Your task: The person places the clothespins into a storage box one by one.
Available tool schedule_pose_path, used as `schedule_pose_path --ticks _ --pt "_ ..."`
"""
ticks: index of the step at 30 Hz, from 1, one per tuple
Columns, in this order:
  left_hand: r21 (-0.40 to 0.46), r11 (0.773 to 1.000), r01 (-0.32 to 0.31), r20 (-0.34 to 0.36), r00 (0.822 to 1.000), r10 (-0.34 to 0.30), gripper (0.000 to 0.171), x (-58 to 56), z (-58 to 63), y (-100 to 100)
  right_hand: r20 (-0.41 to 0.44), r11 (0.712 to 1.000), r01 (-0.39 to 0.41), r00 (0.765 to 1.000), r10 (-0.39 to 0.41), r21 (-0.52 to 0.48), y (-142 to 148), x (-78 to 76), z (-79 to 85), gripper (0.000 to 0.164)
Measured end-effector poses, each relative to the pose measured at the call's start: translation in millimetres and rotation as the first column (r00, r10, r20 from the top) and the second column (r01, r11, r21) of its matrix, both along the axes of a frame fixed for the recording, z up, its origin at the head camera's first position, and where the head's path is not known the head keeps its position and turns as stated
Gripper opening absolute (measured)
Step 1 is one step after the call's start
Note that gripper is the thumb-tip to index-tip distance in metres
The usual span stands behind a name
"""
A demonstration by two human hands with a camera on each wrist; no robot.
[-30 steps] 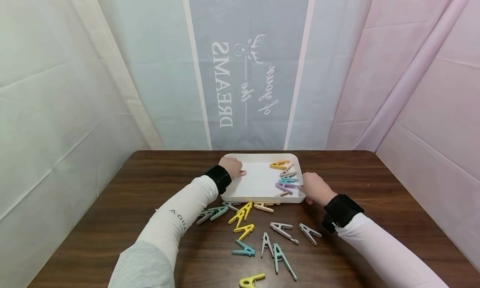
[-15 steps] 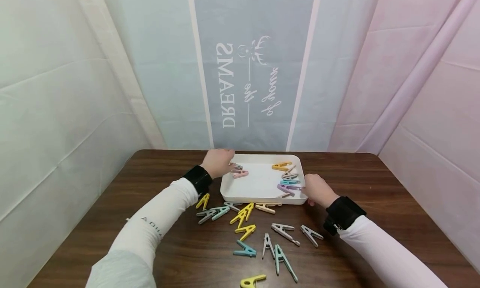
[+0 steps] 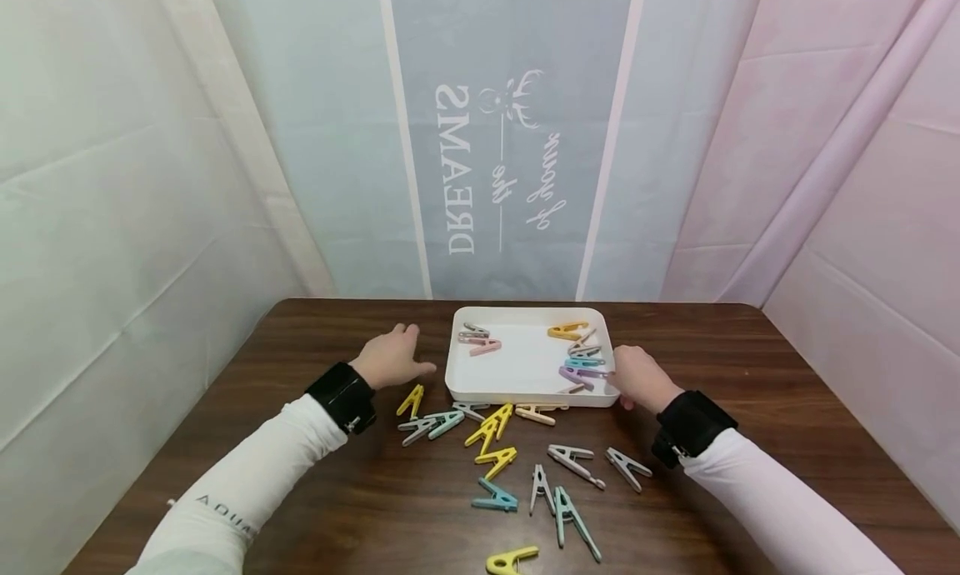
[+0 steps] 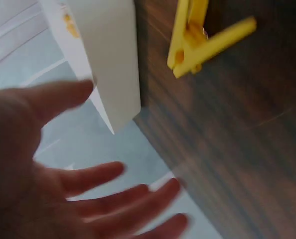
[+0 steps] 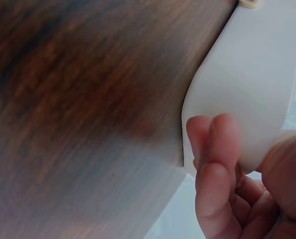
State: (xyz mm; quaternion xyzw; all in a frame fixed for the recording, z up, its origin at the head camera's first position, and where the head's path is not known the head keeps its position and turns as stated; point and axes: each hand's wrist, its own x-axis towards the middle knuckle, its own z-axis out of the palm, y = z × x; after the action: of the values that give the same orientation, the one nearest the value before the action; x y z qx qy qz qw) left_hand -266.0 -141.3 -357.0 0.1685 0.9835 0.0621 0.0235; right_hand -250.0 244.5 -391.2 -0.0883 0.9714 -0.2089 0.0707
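A shallow white tray [image 3: 517, 367] stands at the back of the table. My right hand [image 3: 643, 375] grips its front right corner, thumb over the rim and fingers curled against the outer wall in the right wrist view. Left of the tray, my left hand [image 3: 390, 360] is spread with nothing in it. A yellow clothespin [image 3: 410, 400] lies just below that hand, and shows large in the left wrist view. At the tray's left end lie a pink clothespin [image 3: 485, 347] and a grey one; orange [image 3: 564, 332], blue [image 3: 585, 362] and purple [image 3: 577, 377] clothespins lie along the right.
Several clothespins are scattered on the dark wooden table [image 3: 315, 492] before the tray, among them a teal one [image 3: 498, 502], a green one [image 3: 561, 517] and a grey one [image 3: 628, 468]. A printed curtain [image 3: 517, 267] hangs behind the table.
My left hand has drawn away from the tray's left end, outward and towards me, its fingers spreading. It uncovered grey and pink clothespins in the tray. The right hand stays at the corner.
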Motion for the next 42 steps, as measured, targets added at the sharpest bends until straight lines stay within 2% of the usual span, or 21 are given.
schedule_pose_path --ticks 2,4,7,9,15,17,25,35,42 --pt "0.006 0.999 -0.045 0.105 0.993 0.044 0.084 5.9 -1.2 -3 0.001 1.0 0.003 1.0 -0.003 0.008 0 -0.2 0.4 0.018" --pt "-0.011 0.998 -0.066 0.16 0.985 0.067 0.093 11.0 -2.8 -4 -0.002 1.0 0.006 1.0 -0.005 0.011 1 -0.5 0.9 0.017" --pt "-0.043 0.997 -0.062 0.189 0.979 0.069 0.093 16.9 -6.0 -4 -0.013 1.0 0.007 1.0 -0.007 0.008 1 -0.4 1.9 0.016" --pt "-0.064 0.997 -0.051 0.195 0.979 0.063 0.087 19.8 -8.6 -3 -0.013 1.0 0.007 1.0 -0.007 0.001 0 0.2 2.4 0.016" --pt "-0.096 0.995 -0.013 0.197 0.98 0.032 0.046 22.8 -16.9 -6 0.003 1.0 0.02 1.0 -0.02 0.0 -3 2.3 2.3 0.016" --pt "-0.096 0.995 -0.009 0.197 0.98 0.028 0.039 22.6 -18.3 -7 0.005 1.0 0.024 1.0 -0.024 0.01 -3 2.3 2.2 0.016" --pt "-0.065 0.998 0.022 0.19 0.982 -0.009 0.029 22.1 -14.7 -9 -0.01 0.999 0.023 1.0 -0.023 0.028 -2 1.2 0.9 0.013" --pt "-0.042 0.997 0.062 0.147 0.988 -0.055 0.029 23.6 -9.8 -9 0.007 0.999 0.027 1.0 -0.027 0.034 -2 -0.6 0.1 0.017" --pt "-0.015 0.997 0.071 0.101 0.993 -0.069 0.021 12.1 3.4 -7 0.007 0.999 0.026 1.0 -0.026 0.035 -2 -0.2 0.1 0.016"
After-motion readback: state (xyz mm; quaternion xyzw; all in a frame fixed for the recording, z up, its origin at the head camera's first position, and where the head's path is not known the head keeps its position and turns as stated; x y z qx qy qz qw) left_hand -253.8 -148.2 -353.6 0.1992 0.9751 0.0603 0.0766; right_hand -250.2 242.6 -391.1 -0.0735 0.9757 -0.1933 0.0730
